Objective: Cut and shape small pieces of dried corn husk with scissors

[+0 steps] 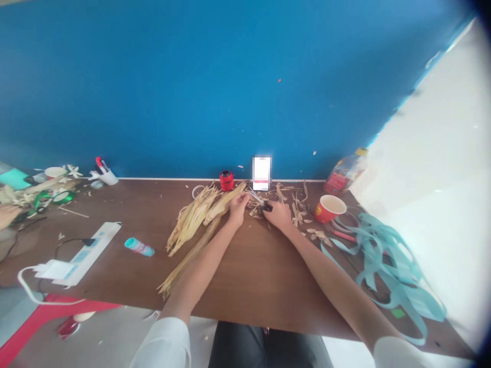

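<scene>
Pale, dry corn husks (194, 217) lie fanned in long strips on the brown surface (249, 276), left of centre. The left hand (238, 207) has its grip closed on one husk; the right hand (279, 214) grips black-handled scissors (265, 206).

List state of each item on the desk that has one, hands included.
left hand: closed on a dried husk strip
right hand: closed on small black scissors
dried husks: loose pile, lying flat
red paper cup: upright, open top
plastic bottle: capped, leaning at wall
power strip: one plug inserted
teal tube: lying on its side, capped
teal ribbon: unrolled, tangled
</scene>
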The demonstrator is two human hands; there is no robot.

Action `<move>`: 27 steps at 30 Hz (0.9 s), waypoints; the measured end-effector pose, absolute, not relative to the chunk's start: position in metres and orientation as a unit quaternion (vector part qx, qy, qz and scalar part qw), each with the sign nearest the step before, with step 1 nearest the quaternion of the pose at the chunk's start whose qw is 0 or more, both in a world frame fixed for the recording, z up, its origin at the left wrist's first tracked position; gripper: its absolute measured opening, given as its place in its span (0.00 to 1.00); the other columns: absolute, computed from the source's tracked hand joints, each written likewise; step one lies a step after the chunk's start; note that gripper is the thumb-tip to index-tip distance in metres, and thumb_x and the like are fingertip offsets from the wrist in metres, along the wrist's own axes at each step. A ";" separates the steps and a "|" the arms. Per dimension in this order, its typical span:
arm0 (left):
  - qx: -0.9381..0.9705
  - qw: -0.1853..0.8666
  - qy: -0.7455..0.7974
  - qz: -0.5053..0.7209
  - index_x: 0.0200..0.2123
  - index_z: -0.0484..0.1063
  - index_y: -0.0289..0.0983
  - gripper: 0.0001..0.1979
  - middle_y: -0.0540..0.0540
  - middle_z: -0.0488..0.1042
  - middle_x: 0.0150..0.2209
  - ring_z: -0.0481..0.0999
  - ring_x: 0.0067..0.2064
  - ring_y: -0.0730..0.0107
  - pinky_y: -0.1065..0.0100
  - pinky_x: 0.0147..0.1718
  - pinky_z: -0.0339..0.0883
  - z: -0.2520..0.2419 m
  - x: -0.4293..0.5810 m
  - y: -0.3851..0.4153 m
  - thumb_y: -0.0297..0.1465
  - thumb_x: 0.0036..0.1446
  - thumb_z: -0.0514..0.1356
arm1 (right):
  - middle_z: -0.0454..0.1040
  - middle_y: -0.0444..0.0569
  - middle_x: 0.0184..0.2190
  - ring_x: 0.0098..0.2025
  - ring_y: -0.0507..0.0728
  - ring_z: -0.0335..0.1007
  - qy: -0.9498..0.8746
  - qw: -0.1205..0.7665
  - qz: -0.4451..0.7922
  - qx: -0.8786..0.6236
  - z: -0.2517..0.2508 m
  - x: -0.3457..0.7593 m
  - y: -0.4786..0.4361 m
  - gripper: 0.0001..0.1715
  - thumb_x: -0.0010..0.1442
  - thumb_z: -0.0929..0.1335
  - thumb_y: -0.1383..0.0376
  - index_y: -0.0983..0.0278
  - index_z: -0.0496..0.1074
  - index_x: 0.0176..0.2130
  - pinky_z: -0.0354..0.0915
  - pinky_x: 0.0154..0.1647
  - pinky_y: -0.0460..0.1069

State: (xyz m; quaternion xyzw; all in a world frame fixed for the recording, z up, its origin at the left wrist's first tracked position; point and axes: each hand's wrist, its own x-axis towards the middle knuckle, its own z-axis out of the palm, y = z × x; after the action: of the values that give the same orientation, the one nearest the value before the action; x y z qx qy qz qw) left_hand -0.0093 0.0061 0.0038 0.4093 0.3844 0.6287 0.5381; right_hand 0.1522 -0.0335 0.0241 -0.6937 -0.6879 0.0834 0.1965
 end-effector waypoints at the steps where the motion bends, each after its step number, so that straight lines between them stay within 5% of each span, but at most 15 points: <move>1: 0.408 0.539 0.385 0.628 0.34 0.73 0.34 0.17 0.47 0.75 0.32 0.70 0.28 0.76 0.70 0.30 0.64 0.003 -0.009 0.007 0.40 0.45 0.68 | 0.77 0.48 0.31 0.33 0.56 0.71 -0.687 0.195 0.085 -0.695 0.024 0.152 -0.034 0.14 0.54 0.65 0.54 0.59 0.75 0.34 0.50 0.26 0.45; 27: 0.421 0.551 0.370 0.618 0.34 0.74 0.34 0.17 0.48 0.73 0.28 0.69 0.27 0.76 0.70 0.29 0.64 -0.001 -0.010 0.009 0.39 0.45 0.68 | 0.77 0.47 0.30 0.33 0.55 0.70 -0.702 0.185 0.081 -0.683 0.022 0.154 -0.030 0.12 0.54 0.65 0.56 0.59 0.75 0.31 0.51 0.26 0.46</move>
State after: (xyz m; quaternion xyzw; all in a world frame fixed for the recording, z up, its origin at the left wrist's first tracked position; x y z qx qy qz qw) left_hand -0.0104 0.0091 -0.0012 0.4214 0.3697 0.6180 0.5513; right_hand 0.1537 -0.0296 0.0219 -0.6826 -0.7024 0.0813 0.1848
